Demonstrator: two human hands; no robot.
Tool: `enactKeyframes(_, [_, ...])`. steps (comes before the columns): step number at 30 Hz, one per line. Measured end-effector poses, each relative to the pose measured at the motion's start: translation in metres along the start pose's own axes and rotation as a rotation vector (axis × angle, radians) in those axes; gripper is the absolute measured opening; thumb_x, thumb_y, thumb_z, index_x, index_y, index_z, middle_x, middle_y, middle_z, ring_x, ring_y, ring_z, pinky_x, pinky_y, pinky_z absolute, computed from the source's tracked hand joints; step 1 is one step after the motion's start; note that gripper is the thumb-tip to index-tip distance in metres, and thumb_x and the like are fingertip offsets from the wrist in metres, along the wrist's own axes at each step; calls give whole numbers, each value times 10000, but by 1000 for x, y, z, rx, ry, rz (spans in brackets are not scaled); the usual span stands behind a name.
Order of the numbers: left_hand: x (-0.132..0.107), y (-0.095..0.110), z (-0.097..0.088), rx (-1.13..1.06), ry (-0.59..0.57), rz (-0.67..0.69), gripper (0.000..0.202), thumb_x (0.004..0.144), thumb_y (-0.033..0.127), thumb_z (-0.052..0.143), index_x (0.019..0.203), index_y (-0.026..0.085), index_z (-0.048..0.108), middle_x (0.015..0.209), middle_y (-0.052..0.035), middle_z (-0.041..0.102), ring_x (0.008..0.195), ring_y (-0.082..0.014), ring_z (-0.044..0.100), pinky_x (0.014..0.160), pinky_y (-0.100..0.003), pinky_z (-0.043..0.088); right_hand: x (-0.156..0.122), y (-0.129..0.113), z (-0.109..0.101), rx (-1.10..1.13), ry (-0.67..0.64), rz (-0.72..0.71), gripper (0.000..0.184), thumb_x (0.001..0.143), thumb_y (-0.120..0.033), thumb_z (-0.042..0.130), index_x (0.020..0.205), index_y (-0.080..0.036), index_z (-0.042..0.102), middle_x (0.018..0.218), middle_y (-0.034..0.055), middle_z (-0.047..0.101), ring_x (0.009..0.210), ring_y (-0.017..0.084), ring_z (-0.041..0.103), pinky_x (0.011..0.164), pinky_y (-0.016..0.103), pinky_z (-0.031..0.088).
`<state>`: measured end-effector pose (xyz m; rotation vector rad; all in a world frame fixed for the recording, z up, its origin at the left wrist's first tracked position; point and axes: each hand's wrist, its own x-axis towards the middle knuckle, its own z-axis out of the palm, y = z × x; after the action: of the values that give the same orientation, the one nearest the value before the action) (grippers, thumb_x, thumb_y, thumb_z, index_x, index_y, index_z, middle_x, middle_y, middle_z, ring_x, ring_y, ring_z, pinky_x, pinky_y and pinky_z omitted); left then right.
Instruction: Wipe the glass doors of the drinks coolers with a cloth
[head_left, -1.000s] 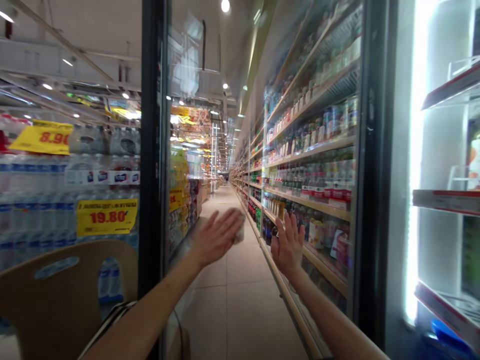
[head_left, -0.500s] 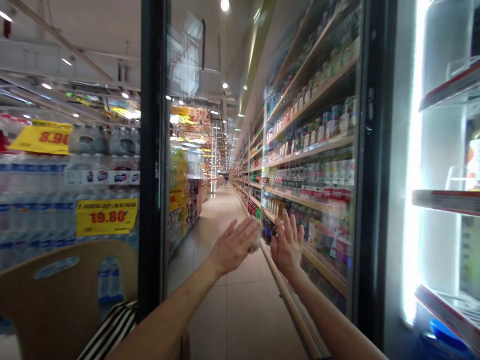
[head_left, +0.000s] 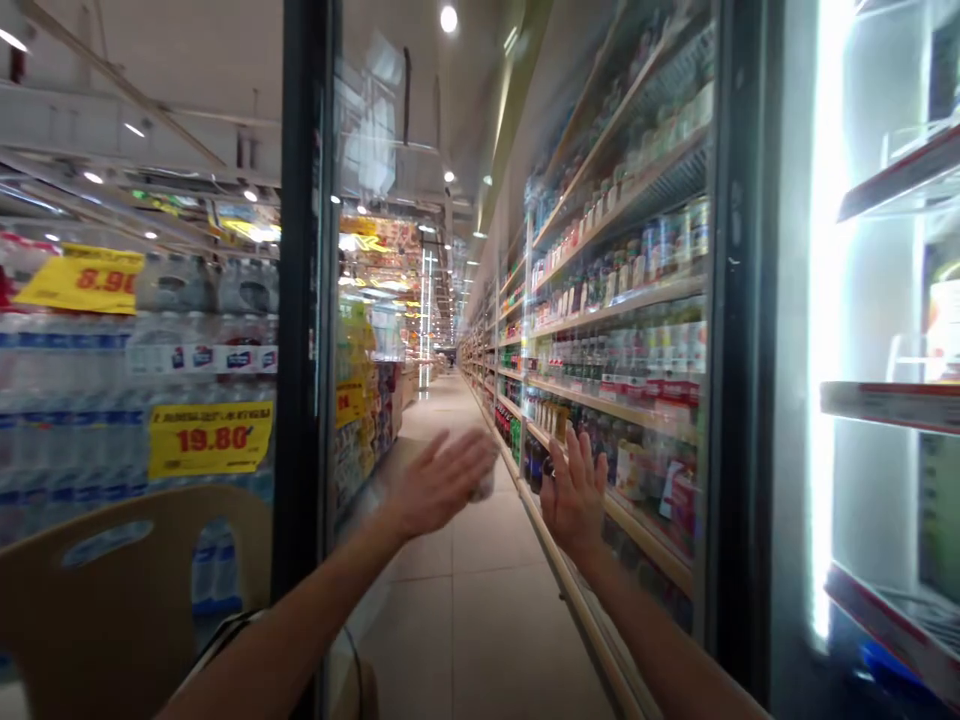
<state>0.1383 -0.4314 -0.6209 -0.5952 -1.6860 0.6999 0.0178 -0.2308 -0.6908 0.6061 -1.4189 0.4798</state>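
Note:
A glass door in a dark frame stands before me. My left hand is stretched out in front of the pane, fingers extended and slightly blurred. Beside its fingertips is a pale patch; I cannot tell whether it is a cloth or a reflection. To the right, my right hand is raised with its fingers up and apart, palm toward the glass. It appears to rest on the pane, though the contact is hidden. No object shows in it.
Lit cooler shelves are close on the right. Left of the door frame are a tan chair back and stacked water bottles with yellow price signs. Through or in the glass appear drink shelves and an aisle floor.
My left hand has moved left and slightly down across the pane, away from my right hand. The right hand has stayed in nearly the same place.

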Motion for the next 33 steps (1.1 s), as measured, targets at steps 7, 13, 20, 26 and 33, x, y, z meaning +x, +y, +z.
enactKeyframes(7, [3, 1, -1, 15, 4, -16, 431, 867, 212, 431, 1294, 165, 451, 1378, -61, 472, 1395, -177, 194, 1149, -364, 135, 0, 0, 0, 8, -10, 0, 620, 880, -224, 408, 1459, -213, 185, 1487, 132, 286, 1396, 278, 209, 1092, 534, 200])
enactKeyframes(13, [4, -1, 3, 109, 84, -350, 450, 875, 234, 431, 1315, 141, 422, 1383, -120, 454, 1374, -210, 259, 1135, -422, 169, -2, 1, 2, 2, -3, 1, 628, 874, -221, 419, 1458, -213, 186, 1492, 126, 277, 1401, 275, 193, 1098, 538, 191])
enactKeyframes(20, [-1, 19, 7, -5, -66, 192, 412, 869, 262, 425, 1278, 242, 473, 1412, -9, 432, 1385, -140, 222, 1154, -364, 134, -1, 1, 1, -1, -7, 0, 644, 869, -200, 425, 1461, -219, 171, 1491, 123, 283, 1397, 270, 210, 1094, 528, 210])
enactKeyframes(26, [6, 4, 4, 97, 53, -236, 462, 857, 209, 451, 1309, 117, 433, 1399, -120, 433, 1402, -206, 167, 1150, -412, 132, 0, 0, 0, 1, 9, -5, 631, 877, -229, 411, 1461, -214, 172, 1490, 126, 284, 1397, 275, 206, 1094, 536, 203])
enactKeyframes(33, [5, 2, 3, 62, -22, -18, 456, 886, 283, 408, 1330, 181, 411, 1416, -58, 423, 1402, -161, 163, 1161, -393, 81, 1, -1, -2, 4, 13, -7, 641, 863, -213, 416, 1459, -212, 180, 1490, 124, 283, 1394, 272, 217, 1095, 525, 202])
